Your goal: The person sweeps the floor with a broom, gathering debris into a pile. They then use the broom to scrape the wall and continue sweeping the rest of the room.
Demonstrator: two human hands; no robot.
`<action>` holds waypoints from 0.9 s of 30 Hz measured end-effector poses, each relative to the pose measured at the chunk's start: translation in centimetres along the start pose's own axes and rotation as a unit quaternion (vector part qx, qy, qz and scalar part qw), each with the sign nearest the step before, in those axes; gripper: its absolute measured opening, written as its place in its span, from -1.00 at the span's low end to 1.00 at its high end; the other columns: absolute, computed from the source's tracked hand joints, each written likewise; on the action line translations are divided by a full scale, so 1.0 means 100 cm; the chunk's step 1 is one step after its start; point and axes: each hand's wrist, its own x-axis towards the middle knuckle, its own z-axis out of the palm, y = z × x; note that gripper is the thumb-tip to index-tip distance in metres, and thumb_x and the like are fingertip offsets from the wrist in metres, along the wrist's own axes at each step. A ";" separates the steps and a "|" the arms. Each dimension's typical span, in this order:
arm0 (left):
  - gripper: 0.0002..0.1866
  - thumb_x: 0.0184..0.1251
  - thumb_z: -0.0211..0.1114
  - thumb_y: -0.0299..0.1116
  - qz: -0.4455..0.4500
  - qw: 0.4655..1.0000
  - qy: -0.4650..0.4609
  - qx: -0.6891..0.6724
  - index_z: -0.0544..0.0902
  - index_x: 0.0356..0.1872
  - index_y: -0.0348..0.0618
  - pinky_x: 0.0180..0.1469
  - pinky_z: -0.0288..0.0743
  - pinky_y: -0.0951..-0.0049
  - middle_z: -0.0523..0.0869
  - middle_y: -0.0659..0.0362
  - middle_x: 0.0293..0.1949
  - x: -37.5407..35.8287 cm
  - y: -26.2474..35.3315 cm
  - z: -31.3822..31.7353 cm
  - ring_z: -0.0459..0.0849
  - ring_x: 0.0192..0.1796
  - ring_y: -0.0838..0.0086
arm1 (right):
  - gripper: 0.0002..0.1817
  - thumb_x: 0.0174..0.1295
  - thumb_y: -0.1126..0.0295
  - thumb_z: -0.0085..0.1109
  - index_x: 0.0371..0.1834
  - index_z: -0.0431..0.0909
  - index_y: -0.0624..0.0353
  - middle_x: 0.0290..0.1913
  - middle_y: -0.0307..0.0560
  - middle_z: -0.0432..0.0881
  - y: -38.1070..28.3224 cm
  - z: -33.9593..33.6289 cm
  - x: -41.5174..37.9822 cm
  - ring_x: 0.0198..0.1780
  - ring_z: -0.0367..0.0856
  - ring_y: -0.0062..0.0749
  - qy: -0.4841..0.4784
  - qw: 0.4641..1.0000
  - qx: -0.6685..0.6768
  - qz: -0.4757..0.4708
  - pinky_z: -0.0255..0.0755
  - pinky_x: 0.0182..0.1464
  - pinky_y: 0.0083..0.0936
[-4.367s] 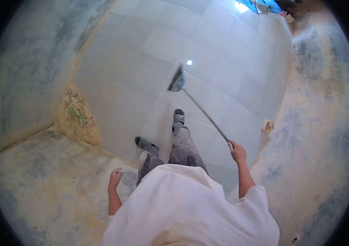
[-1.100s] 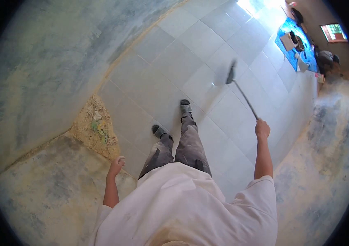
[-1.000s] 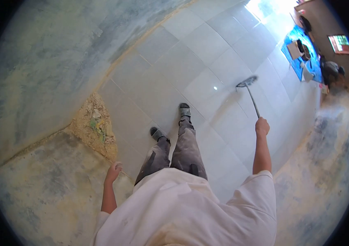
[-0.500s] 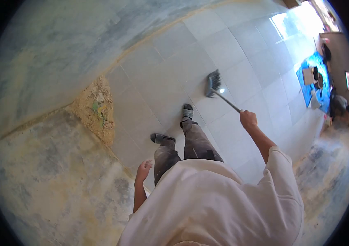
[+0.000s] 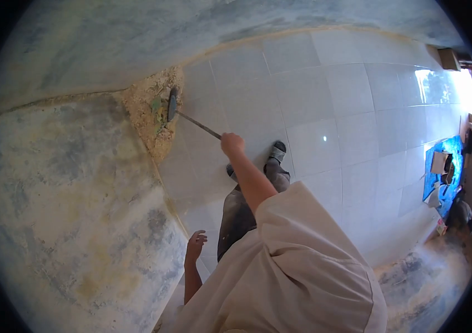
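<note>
My right hand is wrapped round the handle of a broom, its arm stretched forward and to the left. The broom's dark head overlaps the right side of a patch of sandy rubble in the corner, where greenish scraps lie among the crumbs. Low at my left side, near the wall, my left hand hangs with nothing in it, its fingers loosely bent and apart.
Pale floor tiles stretch off to the right. Stained plaster walls meet at the rubble corner. A blue sheet with a cardboard box on it lies at the far right. Close by it a person is partly visible.
The broom has swung left from the open tiles to the rubble, carried by my right hand. My view has turned, and my left hand still hangs at my side.
</note>
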 end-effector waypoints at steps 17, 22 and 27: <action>-0.73 0.26 0.07 -0.38 0.122 0.976 -0.131 0.124 0.55 -0.05 -0.20 -0.13 0.49 0.44 0.67 0.10 -0.32 0.174 0.004 -0.160 0.65 -0.27 0.43 | -0.53 0.35 0.00 -0.26 -0.35 0.54 0.12 -0.43 0.11 0.64 0.238 0.016 -0.417 -0.33 0.64 0.00 0.121 0.857 -0.141 0.481 0.48 -0.30 -0.12; -0.75 0.23 0.11 -0.40 0.179 0.955 -0.080 0.221 0.56 -0.08 -0.18 -0.12 0.49 0.43 0.66 0.12 -0.29 0.204 0.037 -0.257 0.64 -0.27 0.45 | -0.66 0.34 0.15 -0.15 -0.33 0.55 0.13 -0.37 0.04 0.66 0.260 0.060 -0.383 -0.30 0.66 -0.11 0.176 0.823 -0.162 0.516 0.52 -0.29 -0.22; -0.74 0.21 0.11 -0.40 0.131 0.972 -0.081 0.176 0.56 -0.09 -0.19 -0.16 0.49 0.45 0.66 0.09 -0.32 0.218 0.014 -0.315 0.63 -0.30 0.45 | -0.76 0.20 0.42 -0.03 -0.50 0.65 0.12 -0.44 -0.02 0.68 0.237 0.079 -0.314 -0.38 0.71 -0.26 0.111 0.855 -0.237 0.447 0.58 -0.43 -0.39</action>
